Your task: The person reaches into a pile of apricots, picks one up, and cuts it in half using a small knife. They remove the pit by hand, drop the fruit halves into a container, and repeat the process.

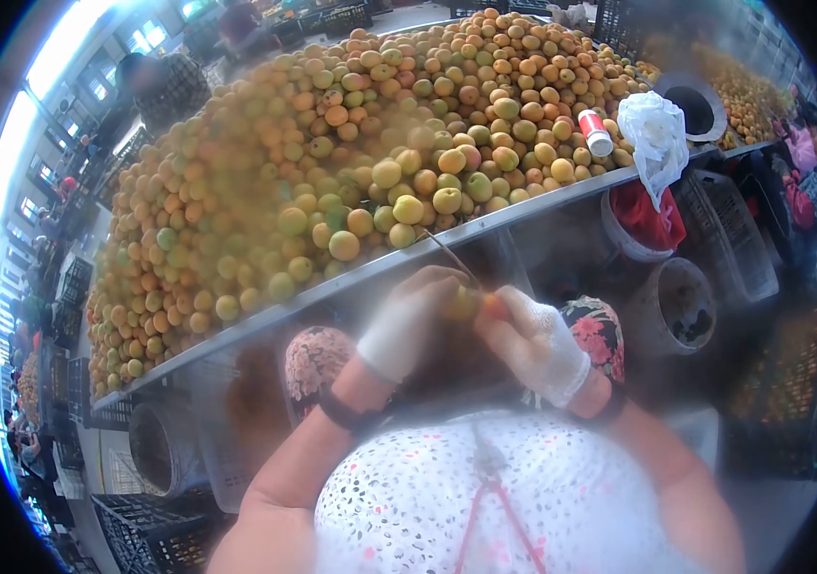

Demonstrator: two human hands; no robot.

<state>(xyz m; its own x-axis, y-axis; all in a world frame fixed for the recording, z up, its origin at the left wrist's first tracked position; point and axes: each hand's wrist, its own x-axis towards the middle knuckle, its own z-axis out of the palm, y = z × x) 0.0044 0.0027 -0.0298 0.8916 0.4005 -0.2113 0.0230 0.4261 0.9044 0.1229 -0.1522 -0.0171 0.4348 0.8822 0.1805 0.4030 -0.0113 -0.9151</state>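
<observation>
Both hands wear white gloves with bare fingers and are close together in front of the metal table edge (332,284). My left hand (415,320) is closed around a yellow-orange fruit (464,303). My right hand (531,342), just beside it, is closed on a small orange piece of fruit (495,307). A thin brown strip (451,254) rises from between the hands and reaches over the table edge. Beyond the edge lies a large heap of orange and green-yellow fruit (360,222). Haze on the picture blurs the fingertips.
On the heap's right lie a red and white bottle (595,132), a white plastic bag (654,139) and a dark bowl (691,107). Below stand a bucket with red cloth (645,218), another bucket (678,306) and crates (164,531). A person (815,182) sits at far right.
</observation>
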